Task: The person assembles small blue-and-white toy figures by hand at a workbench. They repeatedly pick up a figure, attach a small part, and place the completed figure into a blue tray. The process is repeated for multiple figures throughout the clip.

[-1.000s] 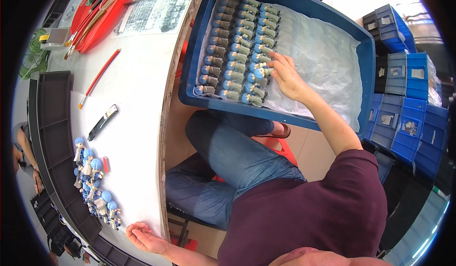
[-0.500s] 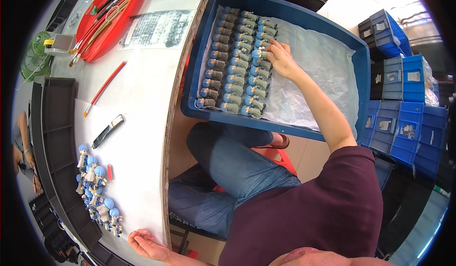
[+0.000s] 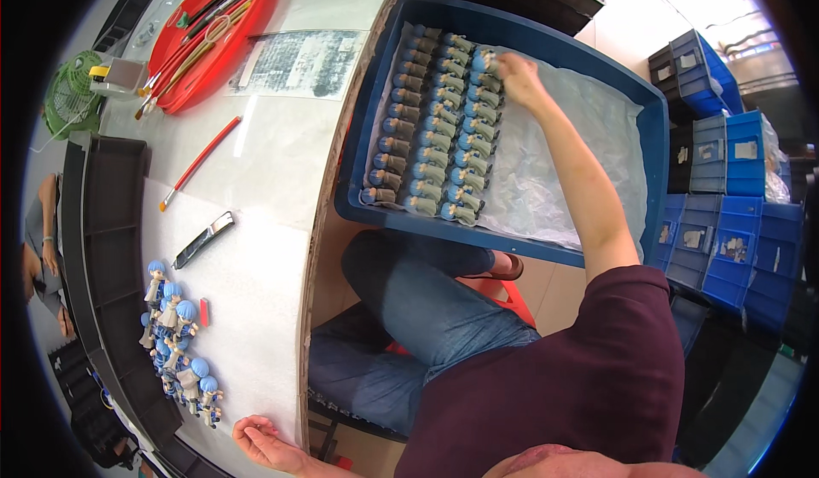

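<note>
My right hand is over the blue tray, its fingers closed on a blue-haired figurine at the far end of the third column. Columns of similar small figurines in pale and grey clothes lie on their sides on the tray's white liner. My left hand rests at the table's near edge, palm partly up, fingers loosely curled and nothing visible in them. Beyond it a cluster of blue-haired figurines lies on the white table.
On the table are a red-handled brush, a black-and-silver strip, a small red block and a red basin of brushes. A dark compartment tray lines the far edge. Blue crates stand at right.
My right hand has moved up the third column to its far end with a figurine. My left hand has stayed in its place. The whole view has shifted slightly.
</note>
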A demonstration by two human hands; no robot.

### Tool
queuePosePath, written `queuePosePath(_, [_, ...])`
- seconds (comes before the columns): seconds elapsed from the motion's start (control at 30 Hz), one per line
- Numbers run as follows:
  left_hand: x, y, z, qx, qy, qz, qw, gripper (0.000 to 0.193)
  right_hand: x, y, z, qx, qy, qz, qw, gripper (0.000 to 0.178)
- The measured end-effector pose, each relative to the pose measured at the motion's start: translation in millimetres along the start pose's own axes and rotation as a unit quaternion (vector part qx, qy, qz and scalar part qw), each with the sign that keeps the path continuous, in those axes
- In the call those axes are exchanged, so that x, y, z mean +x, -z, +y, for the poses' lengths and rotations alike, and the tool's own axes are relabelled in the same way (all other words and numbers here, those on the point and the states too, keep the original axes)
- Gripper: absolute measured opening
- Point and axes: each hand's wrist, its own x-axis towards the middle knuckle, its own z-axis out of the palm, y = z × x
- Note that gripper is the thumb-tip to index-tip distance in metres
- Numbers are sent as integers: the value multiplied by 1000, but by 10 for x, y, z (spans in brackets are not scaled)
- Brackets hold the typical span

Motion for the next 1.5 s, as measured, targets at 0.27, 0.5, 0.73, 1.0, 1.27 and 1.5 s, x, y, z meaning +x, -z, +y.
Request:
queuePosePath(0.27, [-17, 23, -20, 23, 2, 3, 1000, 18, 368, 63, -21, 3, -38, 160, 986, 24])
queuePosePath(0.5, [-19, 23, -8, 21, 7, 1, 1000, 18, 412, -178, 10, 22, -48, 211, 976, 26])
queuePosePath(0.73, [-22, -7, -1, 28, 6, 11, 1000, 18, 402, -99, -1, -21, -72, 195, 978, 29])
queuePosePath(1.0, [-30, 5, 0, 28, 7, 1, 1000, 18, 51, 19, 150, 81, -3, 108, 991, 24])
queuePosePath(1.27, [-25, 3, 18, 35, 5, 1, 999, 18, -60, 3, 37, -8, 0, 75, 997, 28])
queuePosePath(1.5, [-34, -35, 33, 37, -1, 9, 999, 18, -69, 39, 34, 39, 40, 112, 992, 24])
